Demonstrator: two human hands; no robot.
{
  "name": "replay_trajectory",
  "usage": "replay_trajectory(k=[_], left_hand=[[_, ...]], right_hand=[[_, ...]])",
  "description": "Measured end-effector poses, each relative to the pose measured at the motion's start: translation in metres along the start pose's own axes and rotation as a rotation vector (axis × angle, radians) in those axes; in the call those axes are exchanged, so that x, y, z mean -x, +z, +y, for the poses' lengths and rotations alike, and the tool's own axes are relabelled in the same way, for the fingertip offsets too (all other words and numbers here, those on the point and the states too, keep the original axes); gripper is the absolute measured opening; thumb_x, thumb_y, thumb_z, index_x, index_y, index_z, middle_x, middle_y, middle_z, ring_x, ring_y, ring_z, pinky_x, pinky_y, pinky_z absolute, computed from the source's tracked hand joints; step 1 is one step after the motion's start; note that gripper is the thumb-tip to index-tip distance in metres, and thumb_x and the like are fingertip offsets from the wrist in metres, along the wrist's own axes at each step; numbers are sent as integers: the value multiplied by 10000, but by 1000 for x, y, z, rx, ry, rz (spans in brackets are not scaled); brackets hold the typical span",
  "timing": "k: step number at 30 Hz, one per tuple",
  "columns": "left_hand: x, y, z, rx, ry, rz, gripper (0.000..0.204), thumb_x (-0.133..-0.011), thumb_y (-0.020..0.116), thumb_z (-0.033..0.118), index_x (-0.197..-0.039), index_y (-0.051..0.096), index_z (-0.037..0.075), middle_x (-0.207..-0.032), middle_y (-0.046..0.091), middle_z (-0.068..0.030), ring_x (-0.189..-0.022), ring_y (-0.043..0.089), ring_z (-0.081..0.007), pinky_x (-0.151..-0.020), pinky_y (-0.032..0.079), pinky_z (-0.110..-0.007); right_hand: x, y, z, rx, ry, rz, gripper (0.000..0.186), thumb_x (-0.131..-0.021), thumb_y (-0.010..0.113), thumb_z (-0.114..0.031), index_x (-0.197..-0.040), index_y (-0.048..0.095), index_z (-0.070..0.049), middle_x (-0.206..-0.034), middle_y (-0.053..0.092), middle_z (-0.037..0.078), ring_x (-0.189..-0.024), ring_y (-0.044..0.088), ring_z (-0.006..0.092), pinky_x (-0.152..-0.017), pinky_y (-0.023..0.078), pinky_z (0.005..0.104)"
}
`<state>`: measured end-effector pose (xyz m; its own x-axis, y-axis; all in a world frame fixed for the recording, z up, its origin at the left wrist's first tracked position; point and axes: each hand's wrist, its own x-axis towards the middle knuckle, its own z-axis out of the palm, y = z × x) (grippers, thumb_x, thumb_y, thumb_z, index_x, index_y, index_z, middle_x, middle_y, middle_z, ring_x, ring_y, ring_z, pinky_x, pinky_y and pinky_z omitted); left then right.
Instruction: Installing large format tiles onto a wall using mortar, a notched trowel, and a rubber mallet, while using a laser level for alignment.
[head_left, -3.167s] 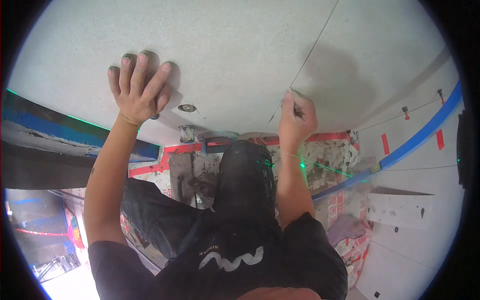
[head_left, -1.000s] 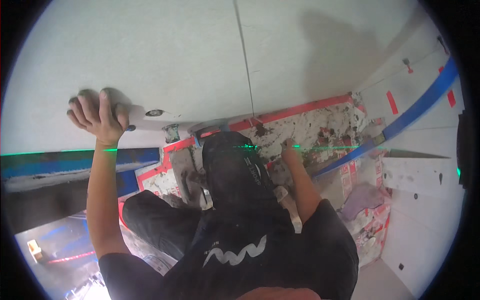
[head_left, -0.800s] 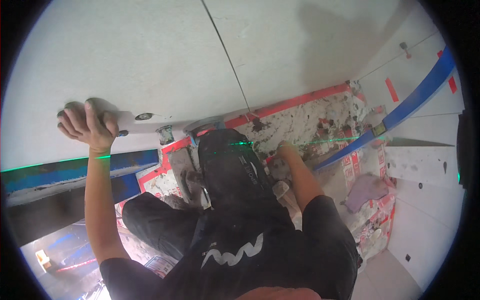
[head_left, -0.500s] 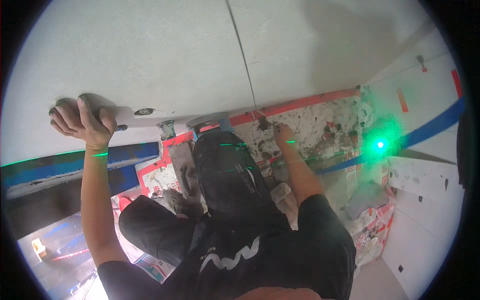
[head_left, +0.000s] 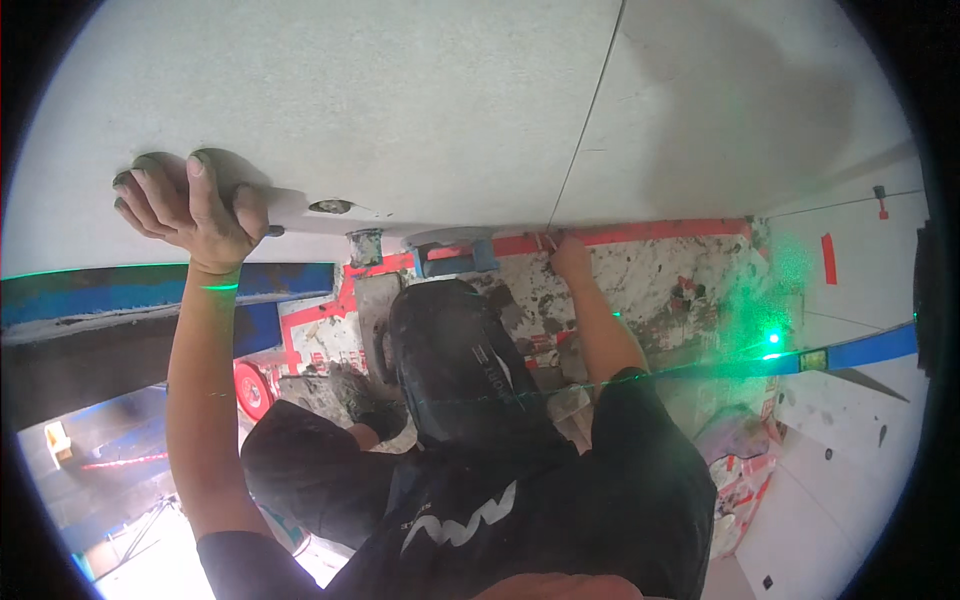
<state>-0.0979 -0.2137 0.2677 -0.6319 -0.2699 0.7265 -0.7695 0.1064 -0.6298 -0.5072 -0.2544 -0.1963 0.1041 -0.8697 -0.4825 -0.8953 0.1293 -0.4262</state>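
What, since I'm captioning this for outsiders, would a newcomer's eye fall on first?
Probably the bright green glare at right, by the blue bar. Next, the left hand at upper left, its fingers against the big pale surface. Then the right hand, near the red tape at the foot of the dark seam.
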Motion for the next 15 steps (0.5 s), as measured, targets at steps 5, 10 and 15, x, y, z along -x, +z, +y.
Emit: replay_trajectory(k=[5, 10, 15], left_hand=[[3, -5, -1, -13, -8, -21, 630, -901, 501, 371, -1470, 472, 103, -1544, 322, -332, -1468, 203, -525, -1180, 97, -653], [3, -6, 1, -10, -10, -36, 628, -897, 505, 353, -1468, 473, 95, -1553, 311, -337, -1476, 190, -527, -1187, 81, -650], [4, -4, 1, 9, -14, -34, 633, -903, 506, 354, -1485, 464, 108, -1562, 298, -336, -1478, 186, -524, -1189, 67, -647]], right_hand=[[45, 6, -6, -313, -89, 387, 236, -894, 647, -106, -1100, 641, 9, -1077, 650, 282, -1007, 632, 478, -852, 517, 549], [41, 7, -19, -326, -126, 545, 246, -950, 619, -266, -1007, 667, -31, -1039, 655, 241, -991, 633, 459, -804, 501, 563], [22, 16, -23, -286, -67, 507, 282, -924, 660, -321, -951, 675, -40, -972, 674, 215, -920, 655, 447, -766, 508, 552]])
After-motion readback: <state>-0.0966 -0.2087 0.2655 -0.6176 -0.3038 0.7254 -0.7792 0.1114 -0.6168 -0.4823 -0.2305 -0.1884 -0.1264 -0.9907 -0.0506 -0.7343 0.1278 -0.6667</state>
